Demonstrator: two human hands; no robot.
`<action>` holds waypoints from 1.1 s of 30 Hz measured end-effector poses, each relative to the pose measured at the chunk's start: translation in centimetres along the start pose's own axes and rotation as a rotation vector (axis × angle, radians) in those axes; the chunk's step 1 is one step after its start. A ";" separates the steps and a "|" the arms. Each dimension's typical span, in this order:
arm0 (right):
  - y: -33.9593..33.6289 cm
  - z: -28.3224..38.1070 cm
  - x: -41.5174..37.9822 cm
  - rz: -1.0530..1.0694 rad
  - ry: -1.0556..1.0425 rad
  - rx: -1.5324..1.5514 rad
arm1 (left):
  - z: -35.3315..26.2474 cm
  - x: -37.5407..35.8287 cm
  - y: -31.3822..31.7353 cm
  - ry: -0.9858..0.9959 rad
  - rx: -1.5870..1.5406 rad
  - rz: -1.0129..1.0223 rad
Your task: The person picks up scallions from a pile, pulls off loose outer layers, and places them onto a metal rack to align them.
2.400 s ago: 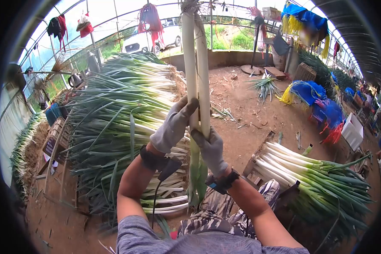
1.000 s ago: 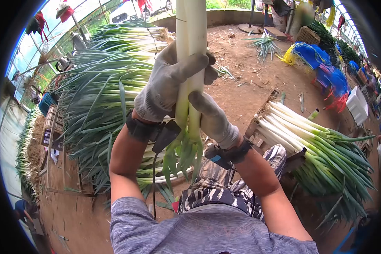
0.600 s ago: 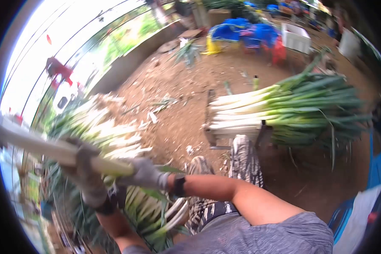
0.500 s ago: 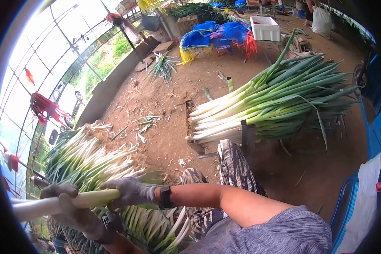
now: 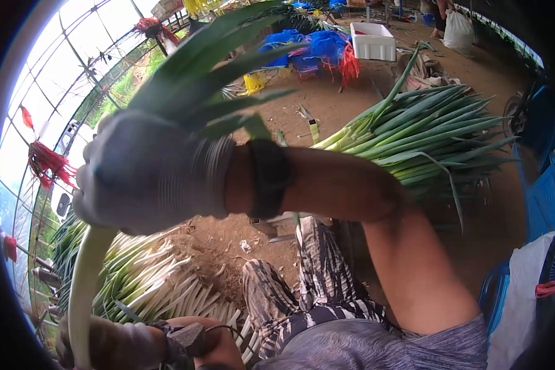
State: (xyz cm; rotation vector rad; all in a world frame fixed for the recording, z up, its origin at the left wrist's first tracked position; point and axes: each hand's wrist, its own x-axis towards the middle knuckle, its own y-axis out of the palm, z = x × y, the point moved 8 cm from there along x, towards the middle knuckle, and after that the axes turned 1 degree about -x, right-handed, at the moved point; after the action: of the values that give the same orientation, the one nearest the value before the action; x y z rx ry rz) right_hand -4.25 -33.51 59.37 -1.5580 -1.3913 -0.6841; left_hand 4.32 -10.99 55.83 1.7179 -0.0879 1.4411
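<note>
A large leek stands nearly upright close to the camera, pale stem down and green leaves fanning out above. My right hand, in a grey glove with a black watch on the wrist, is wrapped round it just below the leaves. Lower down, my left hand, also gloved, is closed about the pale stem; its fingers are partly out of sight. Below and behind the hands lies a pile of leeks, white ends toward my legs. To the right, a stacked bundle of leeks is partly covered by my right arm.
Blue nets and a white foam box are at the back. A white sack stands beside a person farther off. Blue chairs are along the right. Bits of leaf litter the dirt floor.
The leek has swung from lying sideways to nearly upright. My right hand has risen toward the camera and now grips near the leaves; my left hand has dropped lower.
</note>
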 end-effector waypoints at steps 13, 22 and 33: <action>-10.6 -28.1 -19.7 1.173 0.221 -0.859 | 34.3 -37.2 14.8 -1.359 -0.865 -0.277; 1.8 -31.2 -48.8 1.786 0.564 -0.348 | 42.6 -56.5 3.8 -1.695 -0.783 -0.305; 5.0 -27.2 -52.3 1.800 0.827 -0.032 | 41.4 -58.3 -3.4 -1.778 -0.325 -0.168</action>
State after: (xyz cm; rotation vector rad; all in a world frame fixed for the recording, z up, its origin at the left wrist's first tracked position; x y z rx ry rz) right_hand -6.00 -81.48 24.75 -1.5546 0.7578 -0.0788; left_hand 18.82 -61.80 7.54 2.0756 -0.9911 -0.5441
